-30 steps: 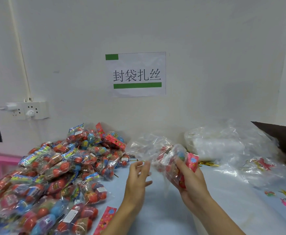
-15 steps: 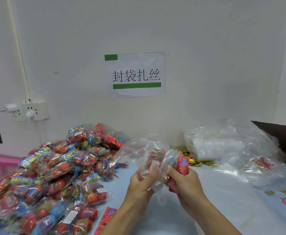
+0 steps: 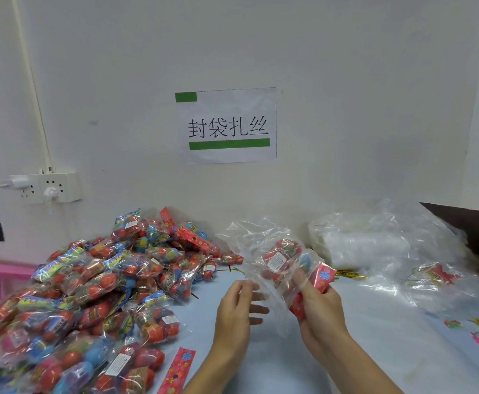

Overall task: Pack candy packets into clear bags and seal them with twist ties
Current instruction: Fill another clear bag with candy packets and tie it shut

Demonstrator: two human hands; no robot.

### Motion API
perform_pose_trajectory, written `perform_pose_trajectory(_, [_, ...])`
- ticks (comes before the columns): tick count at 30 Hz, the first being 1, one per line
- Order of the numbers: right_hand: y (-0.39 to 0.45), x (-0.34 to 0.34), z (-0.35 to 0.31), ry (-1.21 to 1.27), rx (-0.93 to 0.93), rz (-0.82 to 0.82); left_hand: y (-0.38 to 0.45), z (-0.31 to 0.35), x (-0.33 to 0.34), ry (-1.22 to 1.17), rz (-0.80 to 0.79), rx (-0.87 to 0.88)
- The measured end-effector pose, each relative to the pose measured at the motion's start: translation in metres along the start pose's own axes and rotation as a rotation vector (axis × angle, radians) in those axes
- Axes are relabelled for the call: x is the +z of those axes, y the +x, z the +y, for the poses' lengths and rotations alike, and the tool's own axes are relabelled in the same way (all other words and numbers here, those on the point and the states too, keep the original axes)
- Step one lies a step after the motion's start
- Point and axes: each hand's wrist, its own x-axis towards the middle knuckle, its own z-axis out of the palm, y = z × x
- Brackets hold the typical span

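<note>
Right hand (image 3: 319,314) is gripping a clear bag (image 3: 264,251) at its lower part, fingers curled round the plastic; the bag is standing up above the table (image 3: 360,351), slightly right of centre. Inside the bag are showing red round candies, a blue one and a white label; a red flowered packet (image 3: 322,275) is pressing against the right-hand fingers. Whether it is sitting inside or outside the plastic, cannot tell.

Left hand (image 3: 237,305) is hovering just left of the bag, fingers spread and relaxed, holding nothing; fingertips are lying close to the bag's loose edge, contact unclear.

Large heap of filled candy bags (image 3: 96,294) is covering the left side of the table, near to far. One loose red flowered packet (image 3: 177,371) is lying near, at the heap's right edge. Gold twist ties (image 3: 346,274) are lying just beyond the right hand. Stack of empty clear bags (image 3: 369,245) is sitting far right, against the wall. Paper sign (image 3: 227,125) with green bars is hanging on the wall; power strip (image 3: 46,187) at far left.
</note>
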Motion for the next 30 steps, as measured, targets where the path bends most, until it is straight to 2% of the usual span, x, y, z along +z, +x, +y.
perform_pose_trajectory(7, [-0.002, -0.001, -0.001, -0.075, 0.050, -0.067, -0.005, -0.007, -0.001, 0.266, -0.082, 0.200])
perform_pose_trajectory(11, [0.005, -0.005, -0.004, -0.012, 0.069, 0.044, -0.009, -0.012, 0.005, 0.483, -0.285, 0.310])
perform_pose_trajectory(13, [0.009, -0.008, -0.003, -0.002, 0.069, 0.081, -0.009, -0.011, 0.007, 0.507, -0.299, 0.330])
perform_pose_trajectory(16, [0.011, -0.011, -0.003, -0.031, 0.035, 0.086, -0.008, -0.010, 0.004, 0.530, -0.174, 0.354])
perform_pose_trajectory(20, [0.008, -0.010, -0.004, -0.173, -0.017, 0.052, 0.000, -0.004, -0.008, 0.438, 0.244, 0.431])
perform_pose_trajectory(22, [0.004, -0.007, -0.003, -0.344, -0.081, 0.022, 0.001, 0.004, -0.014, 0.475, 0.358, 0.562])
perform_pose_trajectory(24, [-0.003, -0.004, -0.003, -0.479, -0.167, -0.077, 0.004, 0.008, -0.019, 0.559, 0.305, 0.664])
perform_pose_trajectory(27, [-0.015, 0.001, -0.001, -0.603, -0.293, -0.267, 0.007, 0.009, -0.019, 0.659, 0.054, 0.650])
perform_pose_trajectory(30, [-0.018, 0.003, 0.005, -0.753, -0.429, -0.316, 0.009, 0.006, -0.019, 0.702, -0.024, 0.690])
